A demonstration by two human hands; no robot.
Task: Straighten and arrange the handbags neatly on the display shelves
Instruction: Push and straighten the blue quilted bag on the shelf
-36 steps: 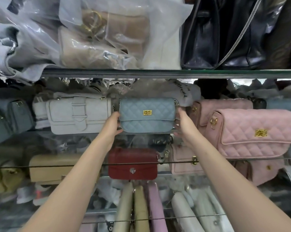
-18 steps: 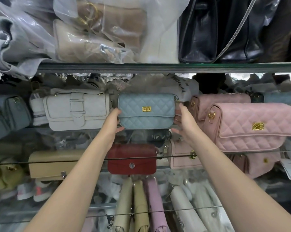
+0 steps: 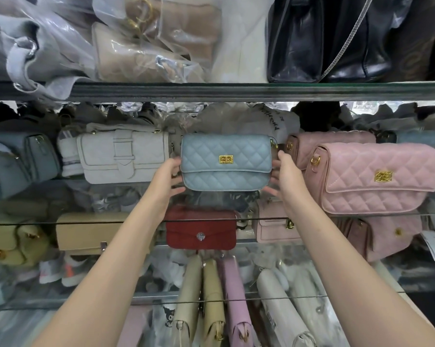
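Shelves (image 3: 211, 92) of glass run across the view, crowded with handbags. On the middle one the blue quilted bag (image 3: 226, 169) stands upright and level, facing out. It sits between the white buckled bag (image 3: 123, 156) on its left and the large pink quilted bag (image 3: 376, 176) on its right, apart from both. The left hand (image 3: 166, 177) and right hand (image 3: 284, 175) each clasp an end of the blue bag, with the fingers curled against the side and the thumb tucked under the lower corner. Half a second ago the right hand was spread open just off the bag's end; it has now closed onto it, while the left hand's hold looks much the same. The bag has hardly moved along the row, though it appears a touch nearer the front. I judge the squaring of this bag nearly finished, with letting go and the neighbouring bags still to come. Its gold clasp (image 3: 226, 159) sits centred and straight.
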